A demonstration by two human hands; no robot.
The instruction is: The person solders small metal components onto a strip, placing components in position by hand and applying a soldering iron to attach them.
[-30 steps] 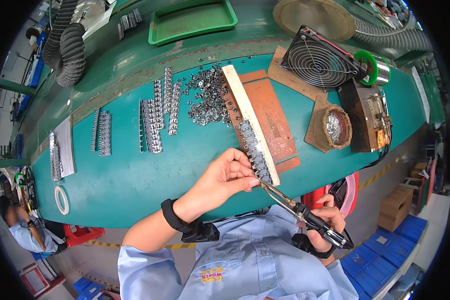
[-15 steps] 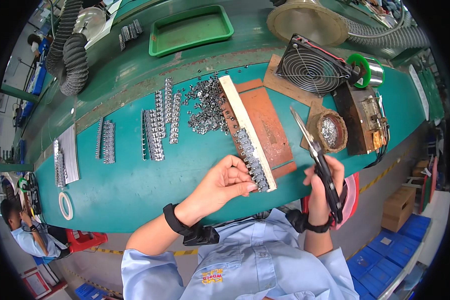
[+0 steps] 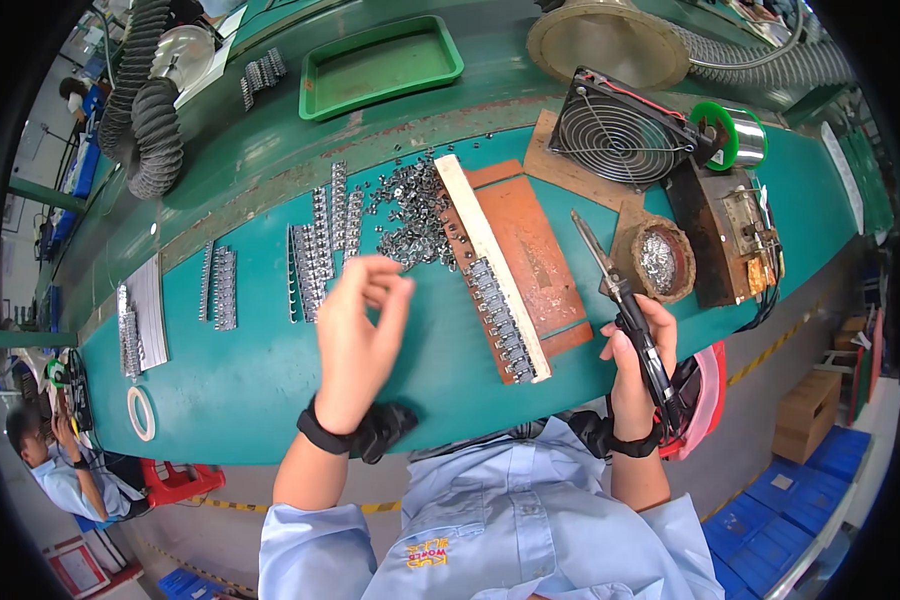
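Seemingly between solder joints, the left hand (image 3: 358,335) is empty and open, the right hand (image 3: 628,380) grips a black-handled soldering iron (image 3: 642,340), and the grey metal row (image 3: 498,318) along the cream wooden bar (image 3: 473,220) likely needs steadying.

light blue shirt (image 3: 505,525), black wrist straps (image 3: 322,436), yellow and pink chest embroidery (image 3: 428,553)

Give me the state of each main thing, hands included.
Left hand: raised, thumb and fingers apart.
Right hand: closed around the soldering iron.
Soldering iron: tip clear of components; heat unclear.
Component row: lined along the wooden strip.
Small metal parts: heaped loose.
Pot: holding silvery material.
Fan: spinning or not, unclear.
Wire spool: wound.
Metal strips: grouped.
Tape roll: flat.
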